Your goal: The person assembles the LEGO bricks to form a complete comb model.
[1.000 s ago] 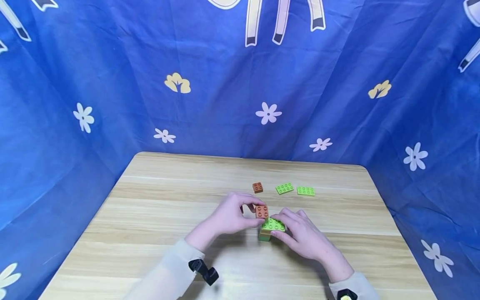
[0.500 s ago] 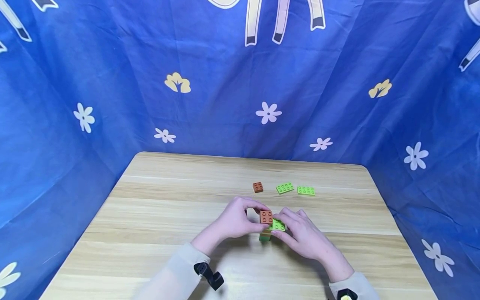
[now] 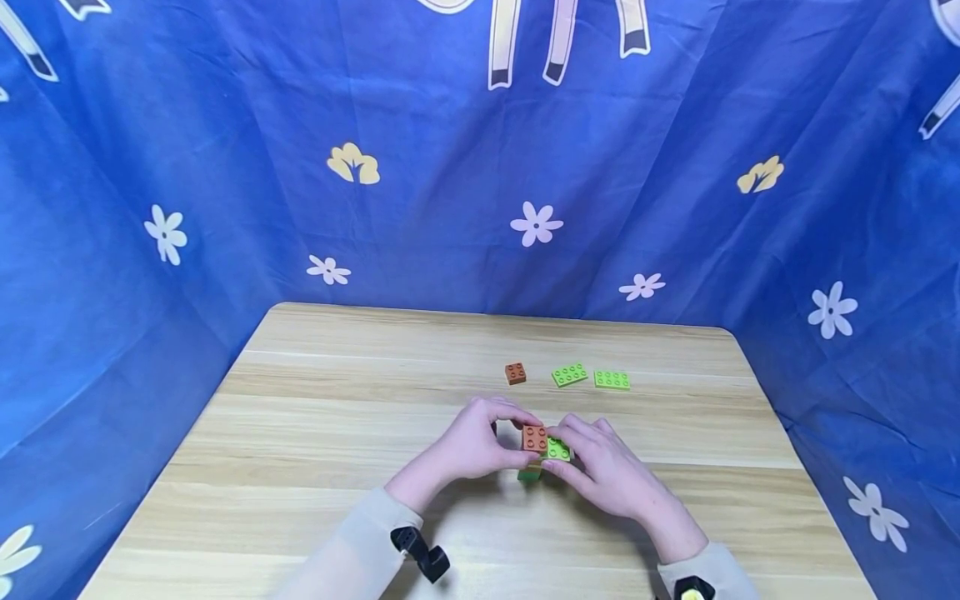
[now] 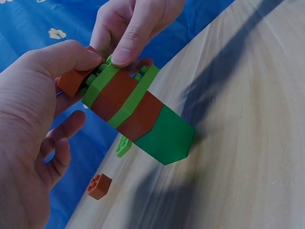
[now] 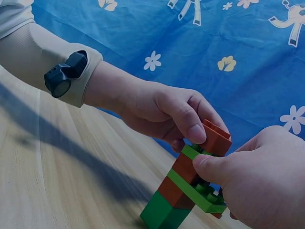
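A tower of toy building bricks stands on the table, with a dark green block (image 4: 167, 133) at its bottom. Above that, brown bricks (image 4: 113, 94) alternate with lime green plates (image 4: 136, 98). My left hand (image 3: 480, 442) pinches a square brown brick (image 3: 535, 438) between thumb and fingertips, close over the left end of the top lime plate (image 3: 557, 450). Some of that plate's studs show below the brick in the left wrist view. From the right, my right hand (image 3: 607, 471) grips the tower's upper part, its thumb (image 5: 205, 164) against the top plate's edge.
Behind the hands, a loose brown brick (image 3: 515, 373) and two lime green plates, a tilted one (image 3: 570, 375) and a straight one (image 3: 612, 380), lie on the wooden table (image 3: 337, 375). A blue patterned cloth (image 3: 450, 200) surrounds its back and sides.
My left hand has carried the brown brick right and a little nearer to me, over the top plate's left end, slowing in the last half second. The right hand has stayed on the tower.
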A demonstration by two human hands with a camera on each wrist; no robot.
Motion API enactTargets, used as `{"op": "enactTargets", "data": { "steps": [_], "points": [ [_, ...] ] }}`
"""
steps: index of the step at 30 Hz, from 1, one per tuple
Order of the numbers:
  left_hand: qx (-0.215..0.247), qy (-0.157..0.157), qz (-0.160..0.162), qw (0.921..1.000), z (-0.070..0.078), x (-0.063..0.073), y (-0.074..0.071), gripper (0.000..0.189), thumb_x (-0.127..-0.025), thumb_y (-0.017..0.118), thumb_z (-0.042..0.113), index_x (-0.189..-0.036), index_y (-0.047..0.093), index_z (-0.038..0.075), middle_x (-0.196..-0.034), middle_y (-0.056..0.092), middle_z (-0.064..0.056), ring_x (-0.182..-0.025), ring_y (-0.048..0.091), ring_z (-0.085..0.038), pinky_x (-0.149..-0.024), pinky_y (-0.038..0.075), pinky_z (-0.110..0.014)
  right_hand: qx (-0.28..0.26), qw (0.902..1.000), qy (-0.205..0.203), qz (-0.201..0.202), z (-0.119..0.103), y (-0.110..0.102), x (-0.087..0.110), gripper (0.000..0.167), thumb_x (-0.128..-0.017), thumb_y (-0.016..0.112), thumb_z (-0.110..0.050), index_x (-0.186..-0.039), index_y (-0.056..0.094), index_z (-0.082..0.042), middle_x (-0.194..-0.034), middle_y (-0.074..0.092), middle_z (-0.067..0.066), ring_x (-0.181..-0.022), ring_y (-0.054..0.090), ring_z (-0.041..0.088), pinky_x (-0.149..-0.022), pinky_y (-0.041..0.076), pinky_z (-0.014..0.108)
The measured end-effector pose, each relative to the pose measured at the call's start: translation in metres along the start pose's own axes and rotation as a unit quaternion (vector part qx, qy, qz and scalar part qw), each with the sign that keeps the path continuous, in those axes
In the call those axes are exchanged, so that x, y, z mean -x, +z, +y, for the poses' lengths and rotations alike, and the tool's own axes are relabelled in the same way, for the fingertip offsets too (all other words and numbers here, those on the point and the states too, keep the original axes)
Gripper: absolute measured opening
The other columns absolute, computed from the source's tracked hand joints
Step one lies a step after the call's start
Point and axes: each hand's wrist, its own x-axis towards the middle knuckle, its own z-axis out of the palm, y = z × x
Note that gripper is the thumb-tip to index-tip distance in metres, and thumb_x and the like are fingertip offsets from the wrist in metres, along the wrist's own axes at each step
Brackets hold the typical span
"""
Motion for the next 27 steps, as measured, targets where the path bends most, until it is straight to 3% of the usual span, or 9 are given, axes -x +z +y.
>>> {"op": "enactTargets", "data": {
  "steps": [6, 13, 20, 27],
  "points": [
    [-0.002, 0.008, -0.003, 1.0, -0.004, 0.0, 0.004, 0.037, -0.079, 0.095, 0.028, -0.114, 0.082, 0.029, -0.101, 0.07, 0.021, -0.098, 0.066, -0.014, -0.068, 0.047, -0.029, 0.001, 1.0, 0.0, 0.002, 0.0, -0.001, 0.0, 0.039, -0.104, 0.066, -0.047, -0.134, 0.069, -0.023, -0.105, 0.054, -0.024, -0.076, 0.043, -0.003, -0.08, 0.035, 0.031],
    [-0.006, 0.002, -0.006, 1.0, -0.007, 0.0, 0.005, 0.037, -0.081, 0.094, 0.03, -0.115, 0.082, 0.029, -0.104, 0.071, 0.022, -0.1, 0.068, -0.016, -0.071, 0.049, -0.031, 0.004, 1.0, -0.006, 0.003, 0.001, 0.0, 0.0, 0.038, -0.105, 0.065, -0.048, -0.134, 0.069, -0.024, -0.106, 0.054, -0.023, -0.077, 0.044, -0.003, -0.08, 0.036, 0.031],
    [-0.016, 0.018, -0.017, 0.9996, -0.004, -0.002, 0.002, 0.036, -0.082, 0.093, 0.03, -0.117, 0.082, 0.026, -0.105, 0.072, 0.023, -0.097, 0.07, -0.022, -0.068, 0.05, -0.031, 0.002, 1.0, -0.007, 0.002, 0.001, 0.0, 0.0, 0.037, -0.104, 0.066, -0.046, -0.133, 0.069, -0.023, -0.105, 0.054, -0.023, -0.077, 0.045, -0.002, -0.08, 0.036, 0.031],
    [-0.055, 0.03, -0.033, 0.9975, 0.004, -0.005, -0.003, 0.039, -0.081, 0.092, 0.029, -0.117, 0.083, 0.02, -0.099, 0.071, 0.022, -0.094, 0.07, -0.021, -0.08, 0.055, -0.042, -0.002, 1.0, -0.008, 0.0, 0.001, 0.001, 0.0, 0.034, -0.104, 0.067, -0.044, -0.132, 0.069, -0.024, -0.107, 0.055, -0.023, -0.08, 0.047, -0.001, -0.081, 0.037, 0.031]
  ]
}}
